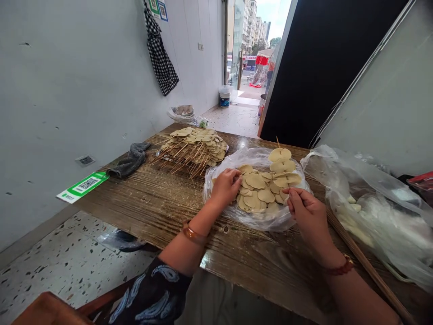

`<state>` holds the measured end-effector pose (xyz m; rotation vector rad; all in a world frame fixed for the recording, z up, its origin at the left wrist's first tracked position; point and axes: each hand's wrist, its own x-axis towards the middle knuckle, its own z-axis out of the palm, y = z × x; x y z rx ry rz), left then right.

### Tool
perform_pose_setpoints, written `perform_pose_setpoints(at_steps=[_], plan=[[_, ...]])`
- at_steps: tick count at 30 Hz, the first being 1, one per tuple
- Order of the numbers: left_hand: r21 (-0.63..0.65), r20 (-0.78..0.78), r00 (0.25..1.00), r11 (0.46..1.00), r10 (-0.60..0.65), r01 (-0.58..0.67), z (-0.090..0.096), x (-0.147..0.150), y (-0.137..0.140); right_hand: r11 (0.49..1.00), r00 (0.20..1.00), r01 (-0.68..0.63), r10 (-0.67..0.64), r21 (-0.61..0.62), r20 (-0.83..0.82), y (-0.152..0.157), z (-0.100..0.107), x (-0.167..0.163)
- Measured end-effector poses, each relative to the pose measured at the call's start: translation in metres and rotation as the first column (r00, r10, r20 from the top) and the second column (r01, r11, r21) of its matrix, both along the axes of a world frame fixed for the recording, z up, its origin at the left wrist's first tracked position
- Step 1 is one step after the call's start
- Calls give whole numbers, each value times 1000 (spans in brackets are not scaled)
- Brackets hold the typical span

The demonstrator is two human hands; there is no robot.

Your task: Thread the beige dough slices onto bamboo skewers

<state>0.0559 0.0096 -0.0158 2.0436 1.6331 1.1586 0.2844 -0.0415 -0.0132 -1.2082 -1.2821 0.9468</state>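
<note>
My left hand (226,184) rests in a clear plastic bag (233,164) full of pale round slices (257,189), its fingers on a slice at the left side of the pile. My right hand (304,210) pinches the lower end of a thin wooden skewer (282,169) that carries three round slices and points away from me over the bag. Both wrists wear bracelets. The bag lies on a dark wooden table (162,203).
A heap of loaded skewers (194,146) lies at the table's far left, a grey cloth (130,160) beside it. Crumpled plastic bags (372,203) and loose wooden sticks (365,266) fill the right side. A white wall runs on the left; an open doorway lies ahead.
</note>
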Motion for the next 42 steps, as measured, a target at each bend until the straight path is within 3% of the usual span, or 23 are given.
perform_pose_setpoints(at_steps=[4,7,12,15,17,20,23,27,36,42], plan=[[12,-207,978,1000,24,-22,-6,3,-1,1000,999,-17,16,17,51,-1,0,-1],[20,-234,971,999,52,-49,-8,4,-1,999,996,-25,22,35,89,-1,1,-3],[93,-68,998,996,19,-12,-3,10,-1,998,996,-44,41,35,82,-2,1,-5],[26,188,982,1000,-14,9,2,11,-1,998,994,-53,48,44,103,-2,1,-5],[-86,443,897,996,7,35,6,8,-1,997,992,-64,59,46,108,-3,1,-4],[-197,727,683,974,70,109,10,3,0,997,991,-77,73,32,114,-3,0,-4],[-214,847,525,959,88,185,13,-2,-1,995,984,-98,95,15,153,-5,-2,-5],[-177,916,391,967,94,184,19,-5,-2,983,954,-182,177,-2,242,-10,-1,-8],[-60,971,229,998,61,-15,26,-21,-2,945,844,-324,311,-46,436,-21,-4,-15],[-31,970,241,999,37,-27,25,-22,-1,946,838,-321,304,-42,453,-20,-6,-17]])
